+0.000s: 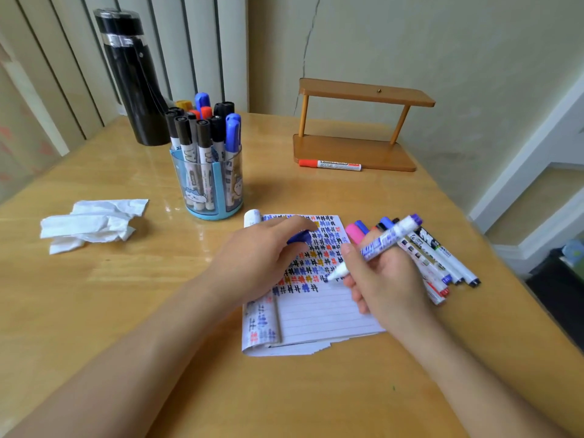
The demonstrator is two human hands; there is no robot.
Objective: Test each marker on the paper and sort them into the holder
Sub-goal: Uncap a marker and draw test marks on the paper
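Right hand (388, 279) grips the purple marker (382, 241), tip on the paper (328, 311); left hand (252, 257) holds a blue cap (298, 238). The holder (207, 184) looks crowded, yet a pile of markers (442, 260) waits right.

The lined white paper pad (316, 314) lies on the pale wooden desk (158, 311), front and middle. Behind it to the left stands the round clear plastic holder (207, 184), with capped markers (202, 134) upright in it. Behind the holder stands the tall black cylindrical flask (132, 80). The crumpled white tissue (91, 224) lies left of the pad, well apart. The small brown wooden shelf (357, 150) stands at the back right, and the red-capped white marker (330, 165) lies on its lower board. The loose pile of markers (442, 257) lies just right of the pad. The left hand (256, 257) rests on the pad's upper left, the blue plastic cap (298, 238) in its fingers. The right hand (388, 279), over the pad's right edge, holds the purple-ended white marker (382, 241), tip on the pad.
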